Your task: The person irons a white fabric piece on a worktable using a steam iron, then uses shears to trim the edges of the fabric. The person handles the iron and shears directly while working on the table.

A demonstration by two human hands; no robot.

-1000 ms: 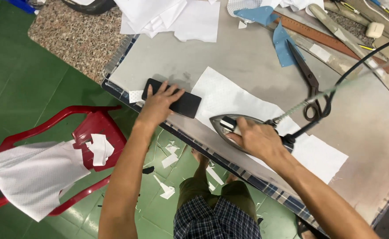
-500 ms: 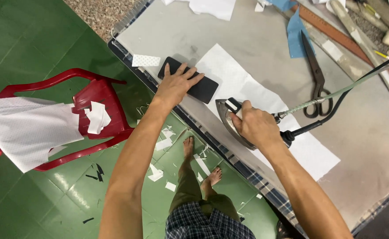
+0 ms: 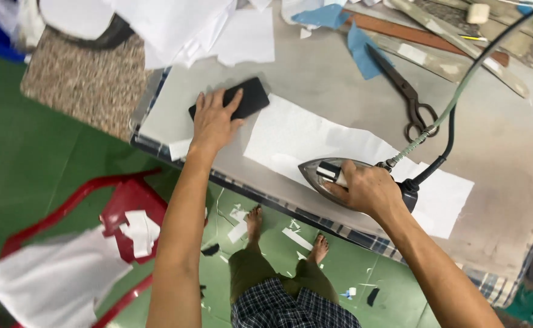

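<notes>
Closest in, you've got bare feet on the green floor [image 3: 48,182] with paper scraps scattered around, plus a red plastic chair [image 3: 124,203] with white fabric draped on it. Moving up, the right hand [image 3: 366,189] is wrapped tight around the handle of a clothes iron [image 3: 321,173], which sits flat on a long white fabric strip [image 3: 306,136] near the front edge of the grey tabletop [image 3: 509,152]. The iron's cord runs up and off to the right. The left hand [image 3: 212,121] is spread flat, fingers out, pressing on a black rectangular piece [image 3: 242,97] just left of the strip. Further back there's a pair of dark scissors [image 3: 406,97], some blue fabric bits [image 3: 359,50], a wooden ruler [image 3: 412,36] and a pile of white sheets [image 3: 187,30].
</notes>
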